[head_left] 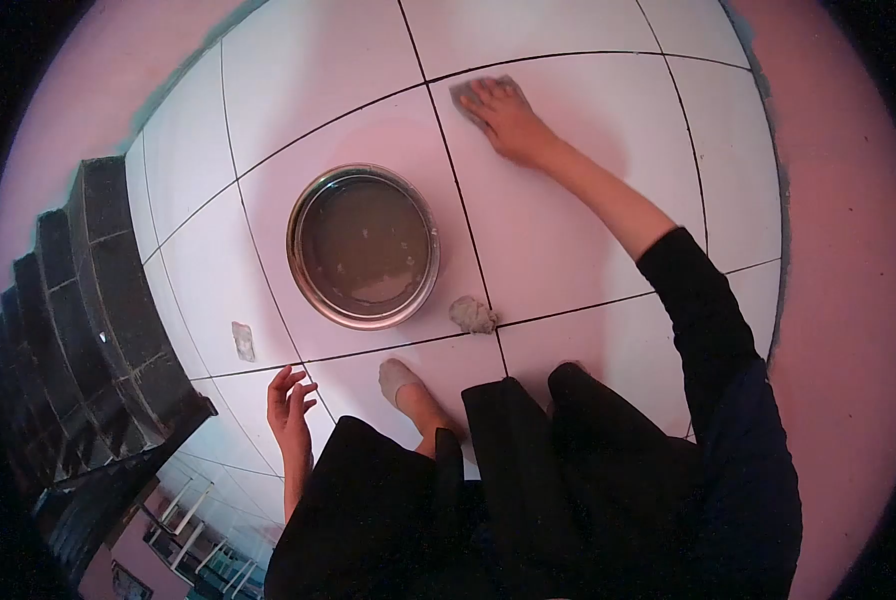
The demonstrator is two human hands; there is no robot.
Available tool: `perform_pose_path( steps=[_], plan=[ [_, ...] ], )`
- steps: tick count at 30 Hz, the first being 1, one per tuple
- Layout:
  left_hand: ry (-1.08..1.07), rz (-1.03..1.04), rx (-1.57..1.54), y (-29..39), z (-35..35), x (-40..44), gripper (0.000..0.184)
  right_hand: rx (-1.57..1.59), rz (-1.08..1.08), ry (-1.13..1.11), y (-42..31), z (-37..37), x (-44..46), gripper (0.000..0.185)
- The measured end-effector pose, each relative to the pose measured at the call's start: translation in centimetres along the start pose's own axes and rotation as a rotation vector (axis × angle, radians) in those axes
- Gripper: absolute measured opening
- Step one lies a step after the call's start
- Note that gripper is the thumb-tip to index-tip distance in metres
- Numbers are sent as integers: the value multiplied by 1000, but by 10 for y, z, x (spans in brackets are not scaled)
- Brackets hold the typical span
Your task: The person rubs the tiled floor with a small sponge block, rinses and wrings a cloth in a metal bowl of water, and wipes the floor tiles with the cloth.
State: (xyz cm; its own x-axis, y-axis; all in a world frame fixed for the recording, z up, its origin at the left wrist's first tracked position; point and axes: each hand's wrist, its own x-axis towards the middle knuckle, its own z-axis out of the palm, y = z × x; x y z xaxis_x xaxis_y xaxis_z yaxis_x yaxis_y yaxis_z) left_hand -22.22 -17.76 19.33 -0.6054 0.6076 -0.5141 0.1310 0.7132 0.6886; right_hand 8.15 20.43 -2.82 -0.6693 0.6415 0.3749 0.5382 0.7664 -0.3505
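Note:
My right hand [506,118] is stretched far forward over the white floor tiles. Under its fingers, pressed flat to the floor, is a grey cloth [466,93], partly covered by the hand. Down at the lower left, my left hand [290,405] hovers beside my knee, fingers apart and slightly curled, holding nothing. Between the hands stands a round metal basin [430,290] with murky brown water [368,240] in it. A crumpled grey rag [474,315] lies on a tile joint to the right of the basin.
A small whitish, translucent piece [244,341] lies on the floor left of the basin; its kind is unclear. Dark tiled stairs [108,270] rise at the left. Pink walls [838,250] border the floor. My foot [400,382] rests just below the basin.

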Motion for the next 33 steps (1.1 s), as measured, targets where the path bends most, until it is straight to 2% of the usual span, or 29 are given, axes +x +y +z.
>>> perform_pose_path(
  steps=[2, 7, 11, 13, 15, 21, 22, 24, 27, 29, 31, 33],
  plan=[
    [-1, -12, -13, -3, -1, -1, 37, -27, -54, -91, -27, -19, -30, 49],
    [-27, -22, -16, -5, -3, 1, 37, 284, -94, -426, -113, -68, -153, 55],
    [-19, -34, -16, -1, -1, 5, 37, 344, -187, -605, -125, -90, -206, 55],
    [-16, -26, -20, 0, -1, 6, 37, 369, -233, -581, -107, -85, -200, 54],
    [-22, -27, -18, -1, -2, 8, 37, 320, -248, -454, -85, -81, -182, 52],
    [-24, -25, -21, 2, 3, 8, 38, -2, 45, -161, 20, -80, -86, 52],
    [-26, -15, -24, 3, 4, 9, 38, -5, 53, -153, 37, -76, -77, 52],
    [-37, -3, -19, 6, 8, 10, 38, -9, 205, -99, 58, -73, -64, 53],
    [-60, 6, -10, 10, 12, 11, 38, -29, 255, -63, 40, -65, -78, 54],
    [-67, 21, -17, 9, 13, 14, 38, -60, 93, -89, 7, -70, -107, 55],
    [-71, 22, -18, 9, 14, 16, 37, 75, 95, -267, -41, -82, -146, 54],
    [-77, 18, -17, 8, 15, 18, 37, 196, 68, -342, -87, -92, -192, 56]
  ],
)
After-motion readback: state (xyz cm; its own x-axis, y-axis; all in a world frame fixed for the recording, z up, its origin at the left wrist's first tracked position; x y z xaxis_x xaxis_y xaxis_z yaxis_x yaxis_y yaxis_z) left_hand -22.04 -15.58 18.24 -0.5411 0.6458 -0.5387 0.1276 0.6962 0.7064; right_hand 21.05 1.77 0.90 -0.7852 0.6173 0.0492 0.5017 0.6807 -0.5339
